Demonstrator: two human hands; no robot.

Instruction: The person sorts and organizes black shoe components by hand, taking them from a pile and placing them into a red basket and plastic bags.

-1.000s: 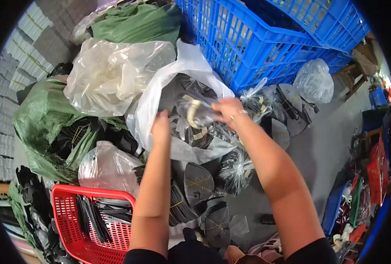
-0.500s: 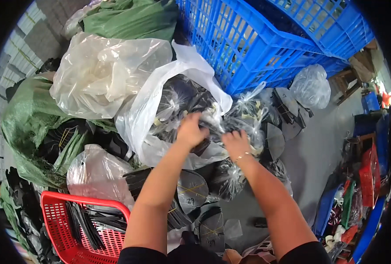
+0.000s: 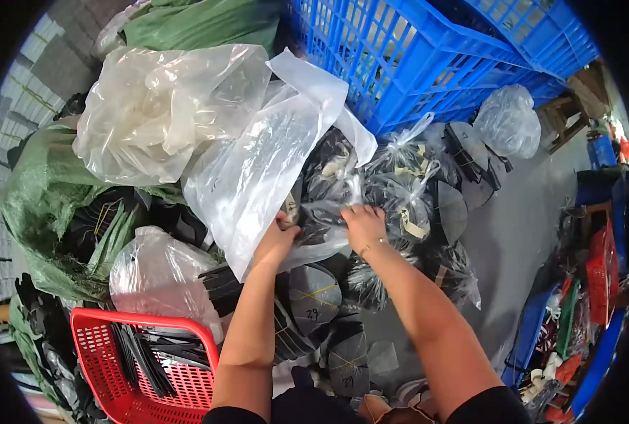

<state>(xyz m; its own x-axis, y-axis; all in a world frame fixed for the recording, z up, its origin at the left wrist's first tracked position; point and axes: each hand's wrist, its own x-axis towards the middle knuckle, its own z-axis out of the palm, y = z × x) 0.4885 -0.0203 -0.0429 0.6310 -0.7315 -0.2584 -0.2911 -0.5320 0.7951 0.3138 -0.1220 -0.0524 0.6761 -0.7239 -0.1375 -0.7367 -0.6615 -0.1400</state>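
A large white plastic sack [image 3: 247, 180] lies slumped, its near side folded across part of its contents. Clear plastic bags of dark pieces [image 3: 328, 169] show at its mouth. My left hand [image 3: 275, 242] is closed at the sack's right edge, fingers curled on the plastic and partly hidden. To its right, my right hand [image 3: 365, 227] has its fingers bent over a clear plastic bag [image 3: 325, 218] of dark pieces. Further knotted clear bags [image 3: 410, 194] sit just beyond and right of that hand.
Blue crates [image 3: 406, 71] stand at the back. A red basket [image 3: 144, 318] with dark strips sits near left. Green woven sacks [image 3: 53, 205] and a translucent bag [image 3: 166, 113] fill the left. Tied dark stacks [image 3: 314, 300] lie by my forearms; grey floor [image 3: 505, 233] shows right.
My left hand has moved nearer and to the left. The white sack's side has flopped over its contents, narrowing the mouth. My right hand has shifted slightly left.
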